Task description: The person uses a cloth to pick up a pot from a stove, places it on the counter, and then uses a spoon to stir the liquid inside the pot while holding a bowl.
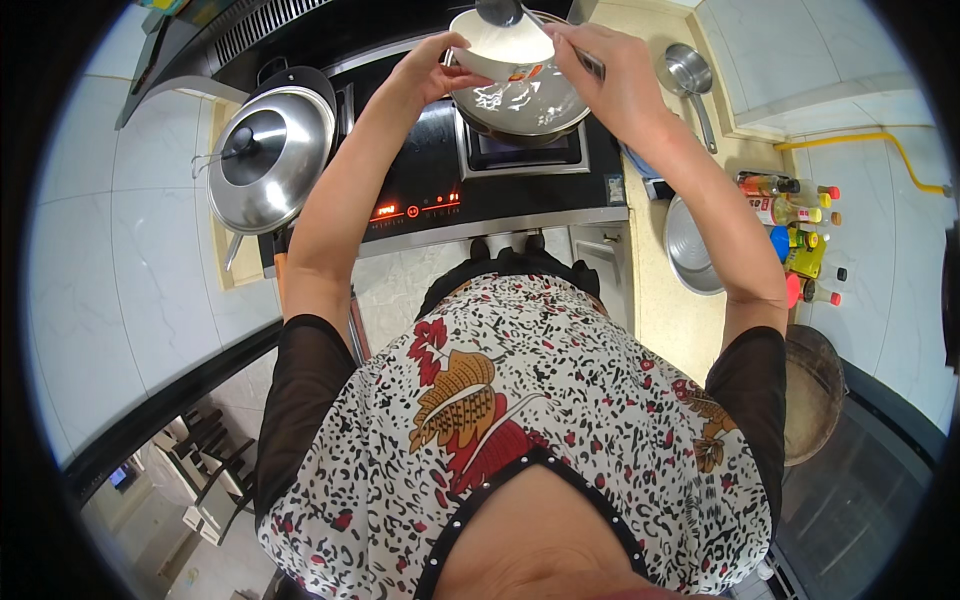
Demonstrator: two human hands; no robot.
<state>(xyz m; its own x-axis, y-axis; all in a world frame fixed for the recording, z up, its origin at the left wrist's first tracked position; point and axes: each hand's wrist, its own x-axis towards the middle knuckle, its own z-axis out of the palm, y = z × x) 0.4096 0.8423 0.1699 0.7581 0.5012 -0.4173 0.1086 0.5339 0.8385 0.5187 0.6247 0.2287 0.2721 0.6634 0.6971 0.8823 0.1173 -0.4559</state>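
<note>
At the top middle my left hand grips the rim of a white bowl that has an orange and red pattern outside. My right hand holds the handle of a ladle, whose dark, shiny head is over the bowl's mouth. Both are above a wide pot of shiny, pale, watery liquid, which stands on the right part of the black cooktop. Whether the ladle touches the bowl I cannot tell.
Left of my arm a wok with a steel lid stands on the cooktop. To the right the counter bears a small saucepan, a round metal basin and several sauce bottles. A big worn pan lies beyond my right elbow.
</note>
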